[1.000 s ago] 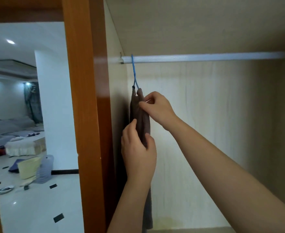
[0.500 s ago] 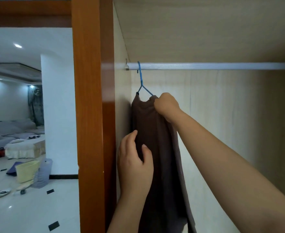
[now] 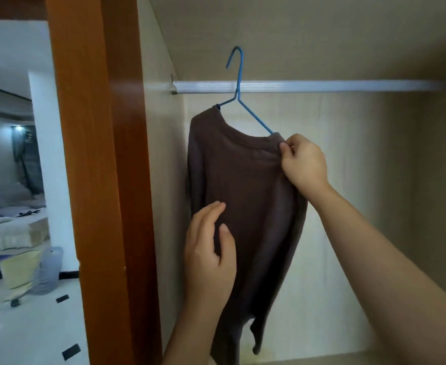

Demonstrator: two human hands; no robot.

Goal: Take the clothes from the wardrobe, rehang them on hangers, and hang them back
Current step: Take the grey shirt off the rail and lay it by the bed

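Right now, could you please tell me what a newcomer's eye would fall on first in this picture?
The brown top on a blue hanger fills the middle of the wardrobe, the hook standing above the white rail. The right hand pinches its shoulder by the collar, while the left hand lies against its front lower down.

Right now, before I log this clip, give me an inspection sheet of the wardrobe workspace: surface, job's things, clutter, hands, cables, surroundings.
Surface: pale wood-grain wardrobe back panel; white metal rail across the top.
Job's things: dark brown long-sleeved shirt on blue wire hanger; hook raised above the rail, not on it.
Clutter: yellow basket and blurred items on the outer room's floor.
Hands: right hand, fingers pinching the shirt's shoulder; left hand open, against the shirt's front.
Cables: nothing seen.
Surroundings: orange-brown wooden wardrobe frame; white tiled floor beyond.
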